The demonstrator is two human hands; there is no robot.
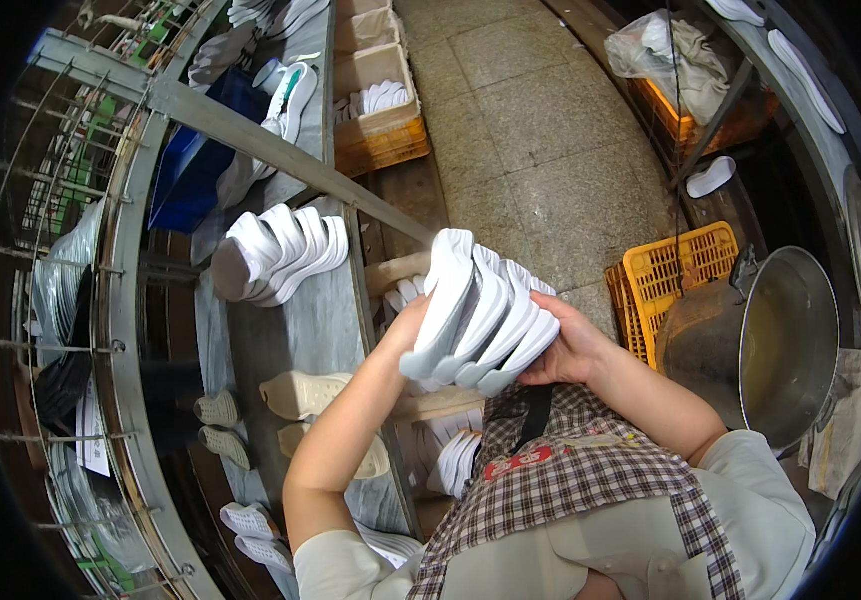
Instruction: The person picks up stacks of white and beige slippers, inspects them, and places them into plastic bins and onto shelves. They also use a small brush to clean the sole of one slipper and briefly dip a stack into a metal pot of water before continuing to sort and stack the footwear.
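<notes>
Between my two hands is a bundle of white shoe soles (485,310), several pressed side by side, with pale grey undersides. It is held up in front of my checked apron (560,460). My left hand (412,325) grips the bundle's left side, its fingers mostly hidden behind the soles. My right hand (572,345) closes on the right side, thumb near the upper edge and fingers beneath. A similar row of white soles (290,250) stands on the grey bench (255,345) to the left. More soles (455,462) lie in a container below my hands.
Cream shoes (305,395) lie on the left bench, beside a metal frame (280,145) and wire rack. Lined orange crates (382,145) stand farther ahead. Yellow crates (680,255) and a large metal pot (788,340) are at the right. A tiled floor (510,130) runs between.
</notes>
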